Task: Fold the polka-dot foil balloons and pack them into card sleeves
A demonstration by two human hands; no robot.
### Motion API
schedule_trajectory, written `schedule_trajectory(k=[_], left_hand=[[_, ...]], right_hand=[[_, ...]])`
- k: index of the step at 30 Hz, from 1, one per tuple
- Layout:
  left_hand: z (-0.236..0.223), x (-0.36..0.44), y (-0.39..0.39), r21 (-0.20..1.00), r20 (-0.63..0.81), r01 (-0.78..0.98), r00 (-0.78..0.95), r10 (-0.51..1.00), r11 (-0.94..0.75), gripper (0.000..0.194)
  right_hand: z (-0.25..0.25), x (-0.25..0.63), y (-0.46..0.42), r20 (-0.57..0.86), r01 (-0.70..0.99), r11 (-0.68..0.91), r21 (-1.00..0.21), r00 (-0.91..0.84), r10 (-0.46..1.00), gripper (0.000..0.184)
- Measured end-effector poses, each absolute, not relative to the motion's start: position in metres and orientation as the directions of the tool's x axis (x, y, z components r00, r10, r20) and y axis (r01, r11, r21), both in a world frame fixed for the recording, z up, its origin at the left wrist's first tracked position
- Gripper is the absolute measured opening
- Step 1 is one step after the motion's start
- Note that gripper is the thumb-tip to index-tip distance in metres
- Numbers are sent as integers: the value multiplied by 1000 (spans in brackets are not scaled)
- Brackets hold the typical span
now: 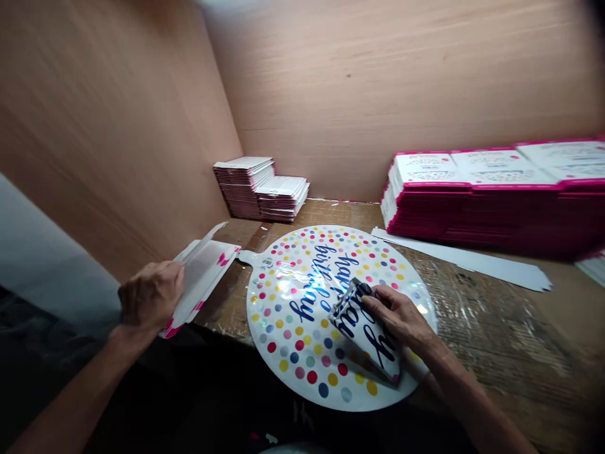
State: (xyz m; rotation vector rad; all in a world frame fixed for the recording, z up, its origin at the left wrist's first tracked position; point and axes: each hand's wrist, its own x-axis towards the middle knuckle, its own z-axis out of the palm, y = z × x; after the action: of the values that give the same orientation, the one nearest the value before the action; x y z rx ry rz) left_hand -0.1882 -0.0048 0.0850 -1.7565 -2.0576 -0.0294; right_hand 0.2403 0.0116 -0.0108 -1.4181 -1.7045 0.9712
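A flat round foil balloon (283, 296), white with coloured dots and "happy birthday" lettering, lies on the cardboard-covered table, its neck pointing left. Above its right half, my right hand (397, 315) pinches a folded foil balloon (373, 343) with dark lettering on white. The folded piece hangs tilted over the flat one. At the left, my left hand (154, 293) grips a white and pink cardboard box (205, 271) by its near side, a flap raised at the top. Its fingers are partly hidden behind the box.
Flat white cartons (243, 189) are piled at the back left. A long row of white and pink cartons (472, 208) stands at the back right, with white card strips (472, 258) before it. Wooden panels (331, 82) enclose the back and left. Clear tape covers the tabletop (510, 334).
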Motion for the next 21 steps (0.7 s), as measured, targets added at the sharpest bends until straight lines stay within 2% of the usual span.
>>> schedule_trajectory(k=[2, 3, 5, 8, 11, 13, 15, 16, 18, 21], left_hand=[[71, -165, -4, -187, 456, 982, 101, 884, -15, 37], [61, -152, -1, -155, 461, 977, 205, 863, -149, 35], [38, -127, 8, -98, 362, 932, 359, 860, -348, 35], [12, -98, 23, -32, 175, 888, 456, 873, -458, 39], [3, -82, 26, 74, 176, 843, 514, 839, -532, 42], [2, -74, 23, 157, 196, 750, 614, 764, -643, 42], [-2, -67, 18, 203, 143, 644, 726, 673, -738, 49], [-5, -63, 16, 203, 107, 632, 745, 659, -748, 53], [-13, -53, 15, 171, 81, 711, 680, 729, -682, 56], [-20, -41, 18, 171, 160, 844, 485, 860, -508, 56]], right_hand=[[-7, 253, 7, 52, 358, 79, -930, -84, 995, 42], [-5, 259, 3, 40, 323, 56, -945, -58, 998, 42], [-2, 269, -6, 7, 298, 11, -954, -15, 1000, 42], [1, 273, -20, -46, 306, -38, -951, -20, 999, 41], [-1, 266, -30, -97, 327, -64, -943, -86, 991, 40], [-1, 258, -32, -95, 379, -42, -924, -122, 988, 39], [1, 249, -31, -68, 430, 6, -903, -156, 985, 38], [2, 245, -29, -49, 446, 31, -895, -166, 985, 38], [7, 236, -25, -14, 463, 70, -884, -175, 984, 38], [9, 223, -16, -1, 487, 94, -868, -192, 981, 36]])
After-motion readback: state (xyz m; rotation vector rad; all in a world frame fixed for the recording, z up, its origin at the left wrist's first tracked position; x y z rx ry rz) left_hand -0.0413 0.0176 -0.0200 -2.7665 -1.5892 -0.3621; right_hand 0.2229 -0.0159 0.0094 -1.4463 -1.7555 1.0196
